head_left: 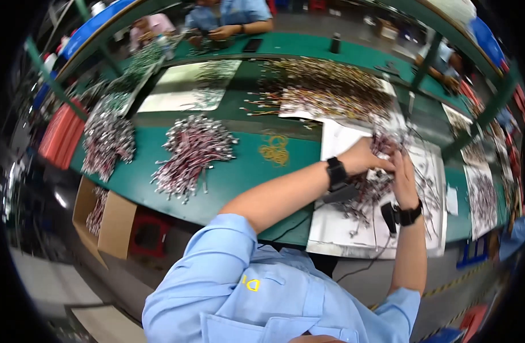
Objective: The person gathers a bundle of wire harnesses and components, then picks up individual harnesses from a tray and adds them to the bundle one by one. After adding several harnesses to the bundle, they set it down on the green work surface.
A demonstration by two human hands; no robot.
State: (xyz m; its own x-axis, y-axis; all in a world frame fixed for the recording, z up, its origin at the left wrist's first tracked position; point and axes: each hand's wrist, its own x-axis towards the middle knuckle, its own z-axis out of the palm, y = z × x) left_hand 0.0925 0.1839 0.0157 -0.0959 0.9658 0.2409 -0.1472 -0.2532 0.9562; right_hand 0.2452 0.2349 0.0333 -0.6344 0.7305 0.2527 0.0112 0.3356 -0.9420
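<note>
Where your hands meet: wire bundle [384, 142], dark red and grey strands, gathered between the two palms over the tray.
Left grip: left hand [361, 156] curled around the bundle's left side, thumb reaching across its near side toward the right fingers.
Right grip: right hand [405, 178] upright on the bundle's right side, fingers nearly straight and close together; can't tell whether the fingertips pinch any strands.
Bundle vs grip: part sticks out past your fingers on the far side; blurred, so no single strand reads clearly.
Under your hands: loose wires [358, 212] spread on the white tray [331, 234], below and around both wrists.
Wrists: black band [335, 174] on your left, black watch [410, 215] on your right.
Left of tray: yellow rubber bands [275, 153] on the green bench [248, 191], then a wire pile [197, 151], then another pile [109, 140] near the red bins [62, 136].
Beyond tray: yellow, red and dark wires [331, 86] laid out in a wide band.
Below bench: cardboard box [118, 228] with wires inside.
Far side: co-worker [245, 14] in blue, hands together.
</note>
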